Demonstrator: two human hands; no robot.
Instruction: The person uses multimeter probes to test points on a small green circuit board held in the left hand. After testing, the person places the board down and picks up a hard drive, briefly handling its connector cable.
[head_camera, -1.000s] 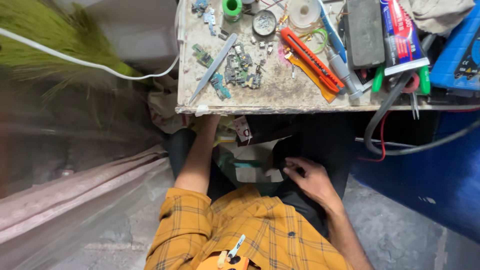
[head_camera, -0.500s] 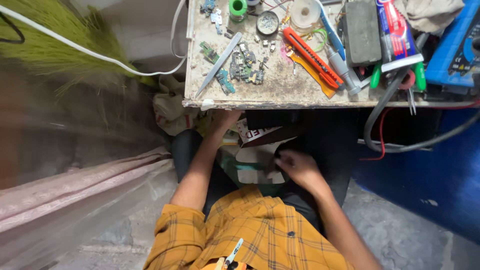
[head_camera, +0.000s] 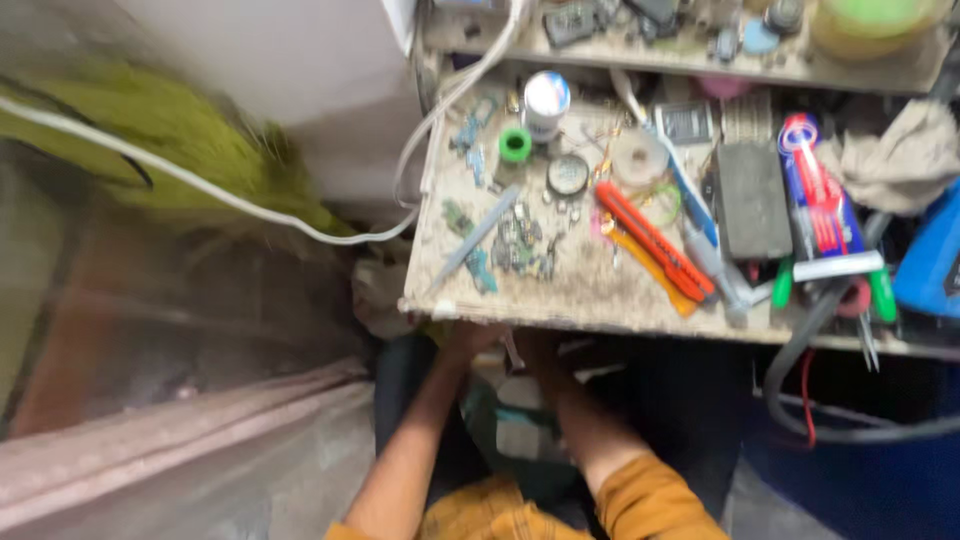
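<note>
Both my arms reach under the front edge of a cluttered workbench (head_camera: 600, 300). My left hand (head_camera: 468, 338) is at the bench's underside near its left corner, fingers hidden in blur. My right hand (head_camera: 537, 348) is beside it, just below the bench edge, above a pale box-like thing (head_camera: 520, 425) on my lap. The frame is blurred, so I cannot tell what either hand holds. On the bench top lie an orange utility knife (head_camera: 652, 240), small circuit boards (head_camera: 520, 245) and a grey flat blade (head_camera: 477, 240).
A white cable (head_camera: 300, 225) runs from the left to the bench. Green broom bristles (head_camera: 170, 150) lie at left. A green tape roll (head_camera: 515, 145), a dark block (head_camera: 752, 200), a blue-red tube (head_camera: 815, 190), a rag (head_camera: 890, 155) and grey hoses (head_camera: 800, 400) crowd the right.
The view has tilted up and moved closer to the bench. My right hand has gone from my lap up to the bench's underside beside my left hand.
</note>
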